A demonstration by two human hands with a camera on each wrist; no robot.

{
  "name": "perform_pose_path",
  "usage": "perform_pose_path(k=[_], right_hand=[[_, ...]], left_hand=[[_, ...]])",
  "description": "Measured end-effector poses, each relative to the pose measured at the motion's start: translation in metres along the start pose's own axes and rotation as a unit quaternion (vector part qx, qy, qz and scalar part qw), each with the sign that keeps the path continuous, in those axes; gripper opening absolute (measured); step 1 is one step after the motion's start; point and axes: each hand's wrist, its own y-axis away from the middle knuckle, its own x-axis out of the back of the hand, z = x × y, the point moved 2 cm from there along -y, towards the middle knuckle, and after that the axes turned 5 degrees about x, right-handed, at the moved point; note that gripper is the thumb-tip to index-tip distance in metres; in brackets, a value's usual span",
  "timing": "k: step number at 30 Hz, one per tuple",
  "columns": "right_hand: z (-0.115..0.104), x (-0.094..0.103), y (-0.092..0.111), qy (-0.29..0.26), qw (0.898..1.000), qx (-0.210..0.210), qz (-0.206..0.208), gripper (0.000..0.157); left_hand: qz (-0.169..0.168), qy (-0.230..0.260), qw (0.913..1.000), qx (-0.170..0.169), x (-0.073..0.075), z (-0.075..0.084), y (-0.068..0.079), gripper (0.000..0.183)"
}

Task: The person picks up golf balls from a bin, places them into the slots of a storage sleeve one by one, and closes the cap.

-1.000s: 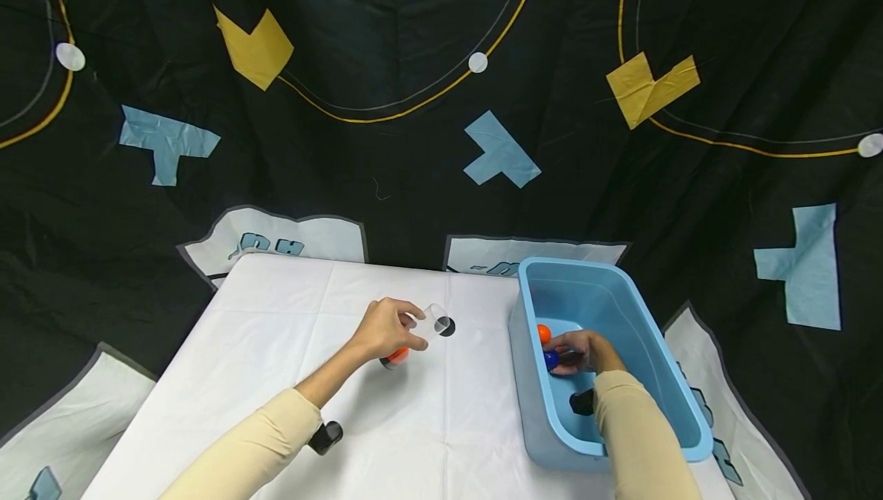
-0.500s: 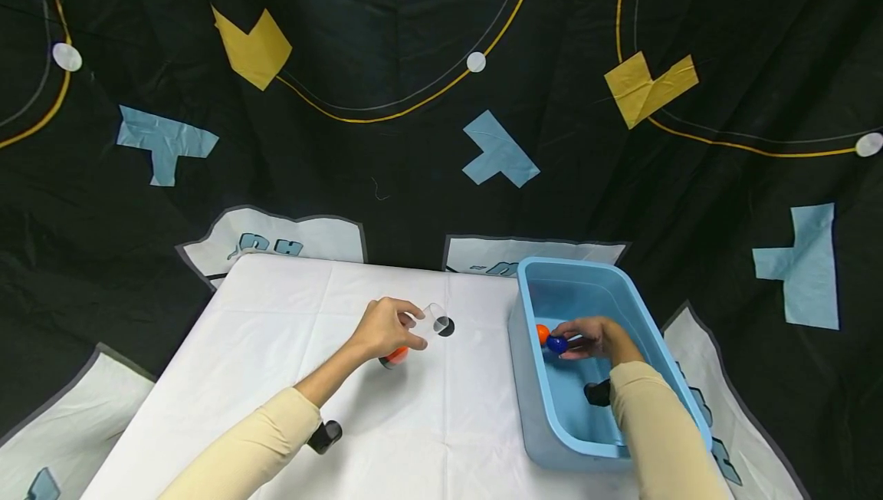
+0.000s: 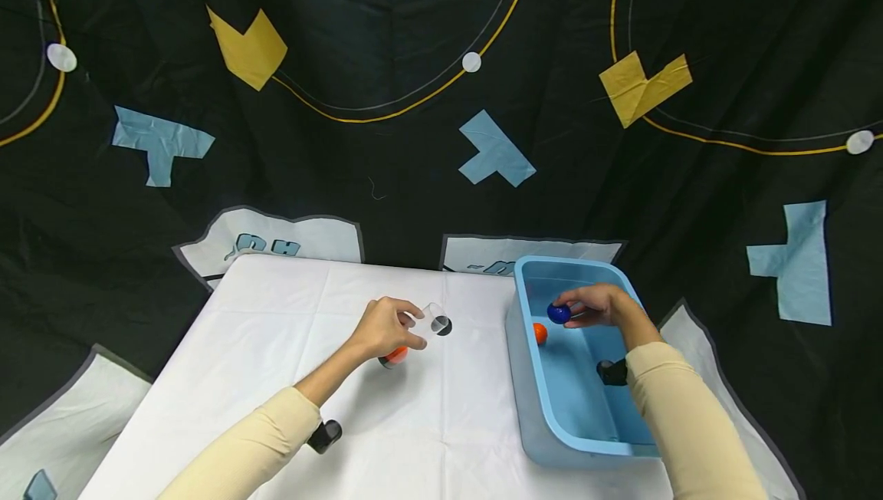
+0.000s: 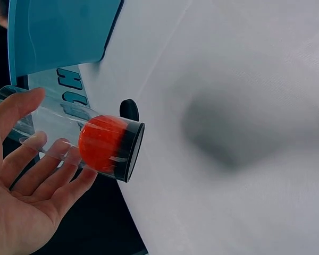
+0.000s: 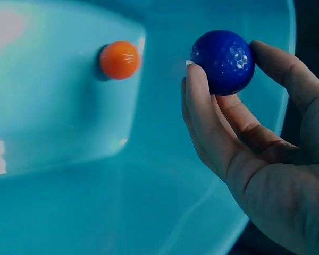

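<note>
My left hand [image 3: 386,329] grips a clear tube [image 4: 61,114] over the table. The tube is tilted, and an orange-red ball [image 4: 101,142] sits inside it against the black cap at its lower end. Above the blue bin, my right hand [image 3: 599,306] pinches a blue golf ball [image 5: 221,62] between thumb and fingertips. An orange ball [image 5: 119,60] rests on the bin floor, apart from that hand. A round black cap [image 3: 445,327] lies on the table just beyond the tube's upper end.
The light blue bin [image 3: 527,408] stands on the right of the white-covered table [image 3: 386,439]. Behind the table hangs a black cloth [image 3: 386,178] with blue and yellow tape pieces. Black wrist mounts show at both sleeves.
My right hand has lifted the blue golf ball from beside the orange ball, up and away toward the bin's far end. The left hand and tube stay nearly still.
</note>
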Motion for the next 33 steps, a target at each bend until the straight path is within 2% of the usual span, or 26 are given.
perform_pose_path(k=[7,14,23,33], right_hand=[[-0.037,0.003,0.019,0.038,0.999,0.033,0.003,0.069],[-0.068,-0.011,0.033,0.07,0.994,0.081,-0.003,0.056],[-0.096,-0.05,0.031,0.088,0.989,0.116,-0.031,0.046],[-0.11,-0.107,0.02,0.092,0.987,0.125,-0.029,0.04]], left_hand=[[-0.001,0.004,1.0,-0.004,-0.001,0.002,-0.001,0.037],[-0.003,0.004,1.0,-0.006,-0.002,0.006,-0.002,0.037],[-0.002,0.0,0.9999,-0.011,-0.003,0.009,-0.002,0.037],[-0.001,-0.013,0.9999,-0.011,-0.003,0.009,-0.003,0.039]])
